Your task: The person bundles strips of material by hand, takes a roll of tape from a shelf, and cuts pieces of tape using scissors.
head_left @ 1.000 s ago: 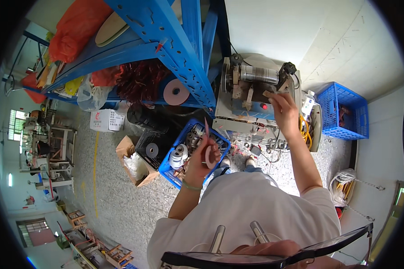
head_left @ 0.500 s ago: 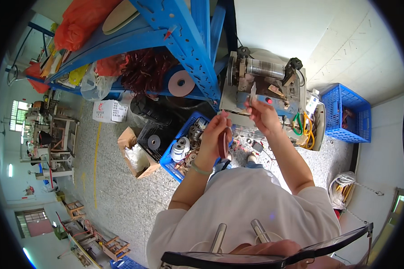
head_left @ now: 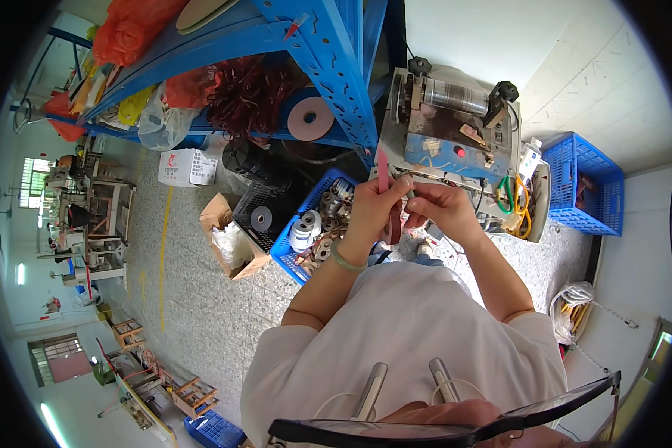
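My left hand (head_left: pixel 367 213) is closed around a narrow strip, whose pink end (head_left: pixel 383 170) stands up above the thumb. A dark red length of strip (head_left: pixel 393 225) hangs in a loop below the same fingers. My right hand (head_left: pixel 448 210) meets the left one, its thumb and fingers pinched together close to the left thumb. A small greenish bit (head_left: pixel 411 195) shows between the two hands; its kind I cannot make out. Just beyond the hands stands a blue machine (head_left: pixel 444 151) with a metal roller (head_left: pixel 457 97) and a red button (head_left: pixel 459 151).
A blue crate (head_left: pixel 284 250) of spools and rolls stands left of my hands, beside a black crate (head_left: pixel 252 233) and an open carton (head_left: pixel 215 216). A blue metal rack (head_left: pixel 340 75) rises at the front left. Scissors (head_left: pixel 506 196) hang right of the machine; another blue crate (head_left: pixel 601 213) lies beyond.
My right hand has come down and in to meet the left; the pale pointed piece it held up no longer shows. The pink strip end now stands upright above my left hand.
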`<state>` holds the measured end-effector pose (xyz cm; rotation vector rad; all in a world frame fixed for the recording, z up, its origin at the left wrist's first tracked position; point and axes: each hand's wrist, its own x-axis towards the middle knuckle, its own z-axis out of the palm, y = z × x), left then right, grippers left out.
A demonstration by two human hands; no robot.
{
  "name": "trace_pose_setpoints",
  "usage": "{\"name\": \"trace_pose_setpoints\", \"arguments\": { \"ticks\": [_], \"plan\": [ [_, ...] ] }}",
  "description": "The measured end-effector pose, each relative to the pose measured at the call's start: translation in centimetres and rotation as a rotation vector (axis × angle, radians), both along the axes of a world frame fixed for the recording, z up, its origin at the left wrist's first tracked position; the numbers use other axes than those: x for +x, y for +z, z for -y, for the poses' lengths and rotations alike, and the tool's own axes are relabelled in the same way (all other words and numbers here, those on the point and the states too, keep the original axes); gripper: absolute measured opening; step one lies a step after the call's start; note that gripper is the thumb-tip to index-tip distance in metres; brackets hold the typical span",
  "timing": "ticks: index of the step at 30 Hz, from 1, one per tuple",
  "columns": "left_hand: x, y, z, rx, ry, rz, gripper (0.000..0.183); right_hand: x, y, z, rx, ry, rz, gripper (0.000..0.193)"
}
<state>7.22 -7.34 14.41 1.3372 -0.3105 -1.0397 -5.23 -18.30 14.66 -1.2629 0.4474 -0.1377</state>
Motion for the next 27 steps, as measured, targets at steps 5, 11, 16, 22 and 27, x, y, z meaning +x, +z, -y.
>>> {"name": "trace_pose_setpoints", "arguments": {
  "ticks": [5, 11, 16, 22, 27],
  "plan": [
    [0.1, -0.3, -0.2, -0.078, 0.053, -0.161, 0.029, 0.4, 0.5, -0.3, -0.023, 0.012, 0.027, 0.030],
    [-0.1, 0.1, -0.7, -0.121, 0.044, -0.279, 0.029, 0.6, 0.8, -0.9, -0.073, 0.017, 0.044, 0.029],
    [0.3, -0.9, -1.0, -0.111, 0.015, -0.284, 0.030, 0.8, -0.6, -1.1, -0.004, 0.000, 0.083, 0.027],
    [1.1, -1.4, -1.8, -0.102, -0.111, -0.199, 0.035, 0.9, -1.0, -0.4, 0.071, -0.029, 0.064, 0.026],
    [1.2, -0.2, -2.3, -0.149, -0.060, -0.415, 0.038, 0.3, -3.0, 0.5, 0.315, -0.164, 0.065, 0.027]
  ]
}}
